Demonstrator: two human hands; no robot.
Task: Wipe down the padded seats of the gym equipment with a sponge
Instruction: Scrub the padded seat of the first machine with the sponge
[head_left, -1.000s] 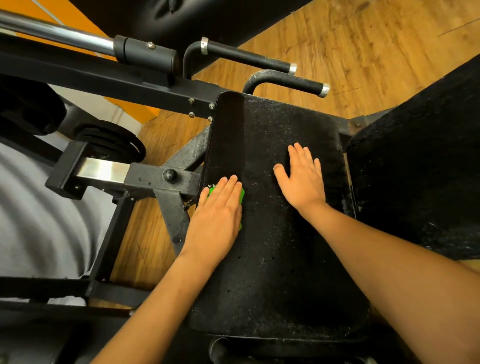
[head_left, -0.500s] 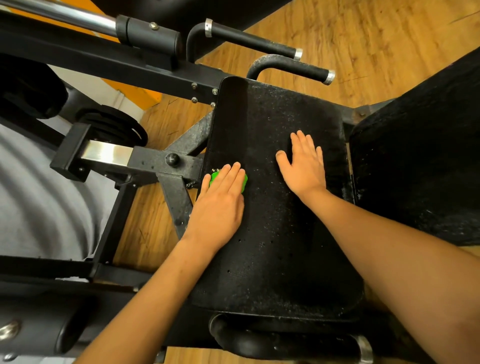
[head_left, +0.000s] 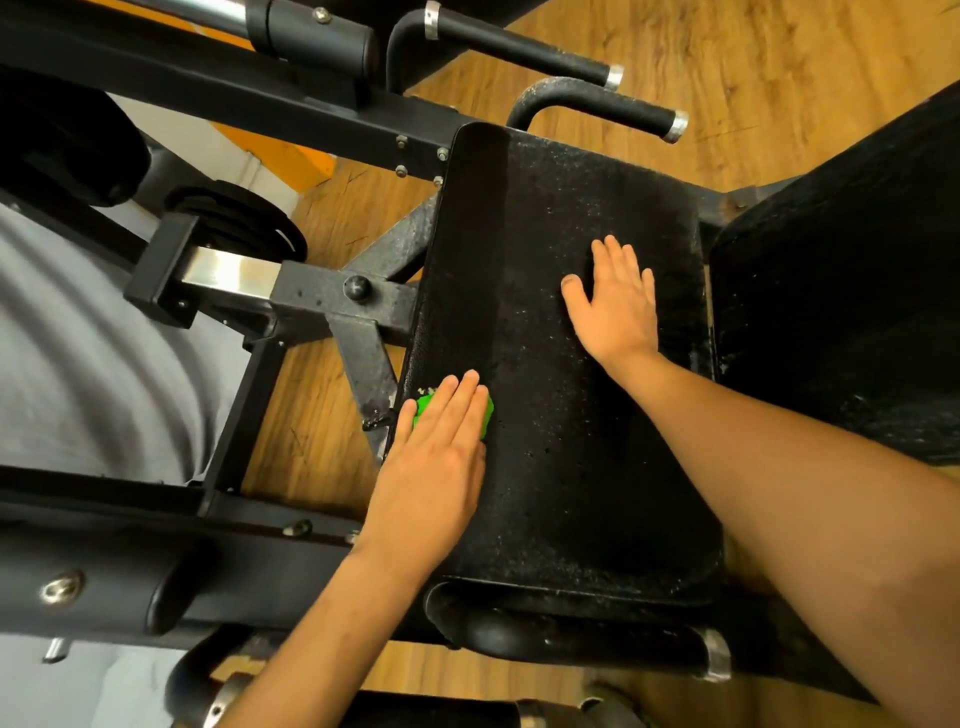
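Far left, a stack of dark weight plates (head_left: 234, 218) sits by the floor, and the black steel frame (head_left: 332, 299) runs in from there toward the pad. Now the left hand (head_left: 436, 452): it lies flat, fingers straight and together, pressing down on the green sponge (head_left: 422, 406). The sponge sits on the left edge of the padded seat (head_left: 545, 364), about halfway along, with only slivers of green showing on either side of the fingers. The seat's black surface is speckled with pale flecks across the middle. Further right, the right hand (head_left: 615, 301) is spread palm-down on the seat's far half, fingers straight, thumb out to the side, holding nothing. Beyond the seat's top edge a curved grip handle (head_left: 597, 111) sticks out over the wooden floor (head_left: 727, 62). At the right edge, a second black pad (head_left: 841, 270) stands just beside the seat.
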